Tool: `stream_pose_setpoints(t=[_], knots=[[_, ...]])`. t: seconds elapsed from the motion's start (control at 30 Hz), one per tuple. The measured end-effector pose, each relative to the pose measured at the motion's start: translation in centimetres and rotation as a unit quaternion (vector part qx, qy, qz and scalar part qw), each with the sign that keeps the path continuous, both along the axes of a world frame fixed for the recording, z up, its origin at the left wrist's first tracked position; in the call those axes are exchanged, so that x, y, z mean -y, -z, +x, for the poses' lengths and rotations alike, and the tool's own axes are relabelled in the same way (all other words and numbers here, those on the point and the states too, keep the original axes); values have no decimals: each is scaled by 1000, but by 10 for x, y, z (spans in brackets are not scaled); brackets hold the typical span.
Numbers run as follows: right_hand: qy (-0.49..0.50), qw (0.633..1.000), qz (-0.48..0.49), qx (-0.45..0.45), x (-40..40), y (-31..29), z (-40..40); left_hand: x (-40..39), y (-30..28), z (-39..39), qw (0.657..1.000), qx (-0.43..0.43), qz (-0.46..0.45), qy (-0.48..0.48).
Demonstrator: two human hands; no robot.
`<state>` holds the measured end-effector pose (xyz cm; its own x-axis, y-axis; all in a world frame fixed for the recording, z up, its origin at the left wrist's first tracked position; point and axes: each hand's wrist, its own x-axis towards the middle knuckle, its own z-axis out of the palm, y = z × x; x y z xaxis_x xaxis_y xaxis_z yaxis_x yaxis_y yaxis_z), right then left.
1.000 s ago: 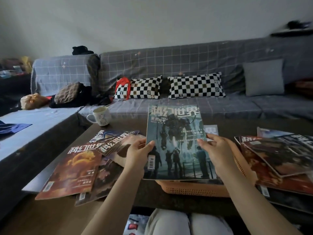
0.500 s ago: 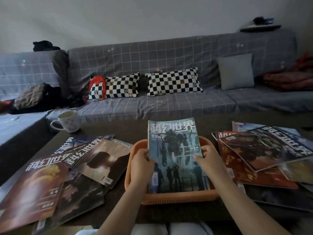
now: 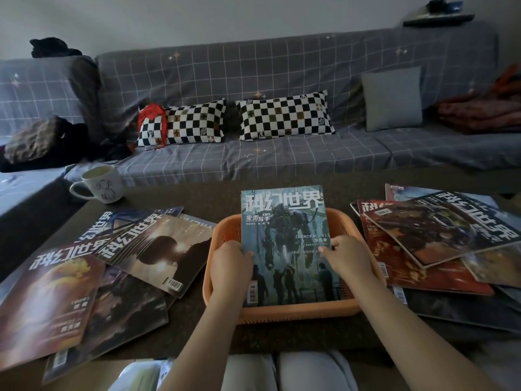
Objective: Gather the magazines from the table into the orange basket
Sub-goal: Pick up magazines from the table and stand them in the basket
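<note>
Head view: left hand (image 3: 229, 262), right hand (image 3: 348, 259) pinching glossy blue-grey robot-cover magazine (image 3: 284, 238) edges, tilted for seating into orange perforated plastic basket (image 3: 214, 266).

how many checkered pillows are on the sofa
2. One checkered pillow lies left of centre on the sofa seat, with a red cloth at its left end. The other lies just to its right, left of a plain grey cushion.
</note>
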<state>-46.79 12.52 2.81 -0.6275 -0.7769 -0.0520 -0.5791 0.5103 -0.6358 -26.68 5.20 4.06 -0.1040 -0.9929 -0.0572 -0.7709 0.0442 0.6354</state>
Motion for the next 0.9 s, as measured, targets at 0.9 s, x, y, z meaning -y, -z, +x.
stream_pose_setpoints(t=[0.9], knots=[[-234, 951, -198, 33, 61, -58, 135, 16, -36, 108, 969, -232, -53, -66]])
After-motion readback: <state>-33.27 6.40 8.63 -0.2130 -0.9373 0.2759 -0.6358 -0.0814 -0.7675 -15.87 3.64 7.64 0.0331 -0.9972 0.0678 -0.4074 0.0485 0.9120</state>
